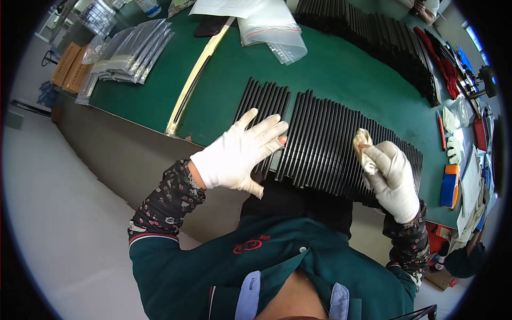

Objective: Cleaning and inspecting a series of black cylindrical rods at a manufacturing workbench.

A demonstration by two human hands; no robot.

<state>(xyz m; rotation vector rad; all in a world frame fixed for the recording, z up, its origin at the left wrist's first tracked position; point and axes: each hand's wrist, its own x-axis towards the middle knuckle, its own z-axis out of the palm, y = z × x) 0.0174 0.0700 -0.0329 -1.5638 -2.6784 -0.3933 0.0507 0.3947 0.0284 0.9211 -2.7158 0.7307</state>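
Observation:
A row of thin black rods [325, 141] lies side by side along the front edge of the green table [213, 101]. A gap splits off a smaller group of black rods [264, 98] at its left end. My left hand [240, 152], in a white glove, lies flat over this smaller group with fingers spread. One bare fingertip shows through the glove. My right hand [392, 178], also gloved, pinches a crumpled off-white cloth [364, 146] over the right part of the row. The lower ends of some left rods are hidden under my left hand.
More black rods [373, 40] are stacked at the far right, beside a red cloth [445, 61]. Clear plastic bags [136, 50] and cardboard boxes [74, 66] sit at the left. A yellowish strip [200, 69] crosses the table. An orange and blue tape roll [449, 185] lies right.

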